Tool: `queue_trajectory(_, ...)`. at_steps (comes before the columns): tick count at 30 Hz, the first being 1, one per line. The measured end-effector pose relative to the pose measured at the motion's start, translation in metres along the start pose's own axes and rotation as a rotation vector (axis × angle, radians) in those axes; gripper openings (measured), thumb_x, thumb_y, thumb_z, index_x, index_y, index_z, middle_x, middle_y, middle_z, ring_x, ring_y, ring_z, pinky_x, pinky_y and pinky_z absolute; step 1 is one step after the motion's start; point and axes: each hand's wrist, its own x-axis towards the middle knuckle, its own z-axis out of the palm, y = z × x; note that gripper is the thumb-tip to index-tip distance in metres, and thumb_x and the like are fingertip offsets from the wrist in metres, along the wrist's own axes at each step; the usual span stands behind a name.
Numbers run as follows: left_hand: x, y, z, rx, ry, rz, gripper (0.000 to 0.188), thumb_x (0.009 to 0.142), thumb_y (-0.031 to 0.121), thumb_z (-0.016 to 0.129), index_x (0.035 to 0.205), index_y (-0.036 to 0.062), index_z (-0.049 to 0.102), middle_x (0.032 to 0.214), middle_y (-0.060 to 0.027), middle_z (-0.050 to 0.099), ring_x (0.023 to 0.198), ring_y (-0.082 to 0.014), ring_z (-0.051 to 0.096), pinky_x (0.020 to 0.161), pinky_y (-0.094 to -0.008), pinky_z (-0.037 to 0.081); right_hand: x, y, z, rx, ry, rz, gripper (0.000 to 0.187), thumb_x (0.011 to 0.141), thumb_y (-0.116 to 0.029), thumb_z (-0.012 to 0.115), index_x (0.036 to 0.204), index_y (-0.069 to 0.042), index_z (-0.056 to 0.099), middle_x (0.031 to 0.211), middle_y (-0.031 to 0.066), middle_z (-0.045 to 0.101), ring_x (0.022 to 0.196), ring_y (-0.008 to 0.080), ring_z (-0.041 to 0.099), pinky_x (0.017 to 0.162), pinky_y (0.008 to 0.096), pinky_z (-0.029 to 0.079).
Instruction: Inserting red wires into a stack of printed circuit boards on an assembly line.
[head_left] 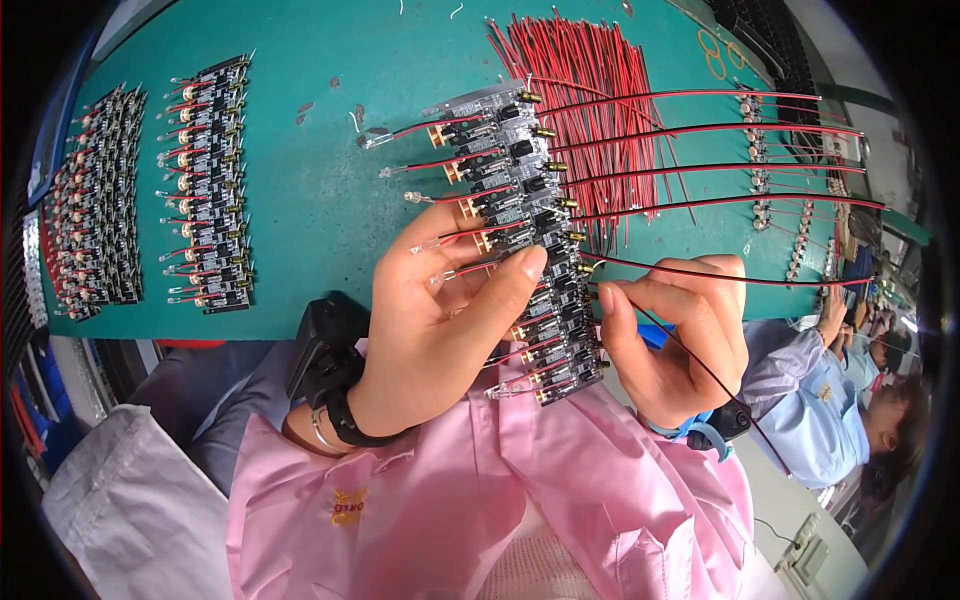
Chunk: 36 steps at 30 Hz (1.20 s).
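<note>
My left hand (425, 300) grips a long black circuit board panel (515, 205) by its middle, thumb on top and fingers beneath. Small clear LEDs on short red-and-black leads stick out from the panel's left edge. Along its right edge are small dark gold cylinders, and several long red-and-black wires (700, 171) reach out to the right from the upper ones. Close to that edge my right hand (690, 335) is closed in a pinch on a wire (768, 446), whose tail hangs down past the wrist. The wire's tip at the fingertips is too small to make out.
A thick bundle of red-and-black wires (590, 60) lies on the green mat (310, 180) behind the panel. More board panels (208, 190) are lined up at the left, with a stack (100, 200) beyond. Rubber bands (710, 50) lie far right. A person in light blue (815, 400) sits at right.
</note>
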Motion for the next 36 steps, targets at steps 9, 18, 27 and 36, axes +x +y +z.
queue_trajectory(9,0.0,-0.0012,0.0006,-0.005,-0.006,0.032,0.025,0.081,0.002,0.055,0.105,-0.0001,0.047,0.089,-0.0042,0.058,0.066,-0.003,0.051,0.053,-0.0156,0.042,0.0011,-0.0013,-0.0002,-0.038,-0.002,0.035,0.022,0.052,0.003,0.072,0.07,-0.004,0.062,0.064,0.0033,0.055,0.06,0.0175,0.05,0.056,0.026,0.037)
queue_trajectory(18,0.0001,-0.0021,-0.0002,-0.022,-0.012,0.05,0.025,0.081,-0.001,0.054,0.105,-0.0016,0.047,0.092,-0.006,0.057,0.076,-0.0056,0.053,0.062,-0.0181,0.045,0.0023,-0.0045,0.0048,-0.029,0.034,0.036,0.018,0.051,0.008,0.069,0.063,0.001,0.058,0.058,0.0067,0.051,0.056,0.0184,0.046,0.054,0.027,0.033)
queue_trajectory(27,0.0019,-0.0045,0.0034,-0.033,0.018,0.079,0.025,0.081,-0.001,0.054,0.104,-0.002,0.047,0.094,-0.0068,0.057,0.078,-0.0068,0.054,0.063,-0.0187,0.046,0.0068,-0.0054,-0.0005,-0.065,-0.051,0.009,0.019,0.05,0.008,0.068,0.064,0.001,0.058,0.06,0.0072,0.052,0.056,0.0187,0.046,0.053,0.0264,0.034)
queue_trajectory(36,0.0055,-0.0038,-0.0012,0.008,-0.011,0.027,0.025,0.081,0.002,0.055,0.105,0.0003,0.046,0.092,-0.0053,0.057,0.074,-0.0052,0.054,0.058,-0.0169,0.045,0.0084,0.0042,-0.0012,0.043,-0.114,0.069,0.019,0.054,0.006,0.068,0.07,0.002,0.058,0.067,0.0075,0.055,0.061,0.018,0.048,0.056,0.0257,0.035)
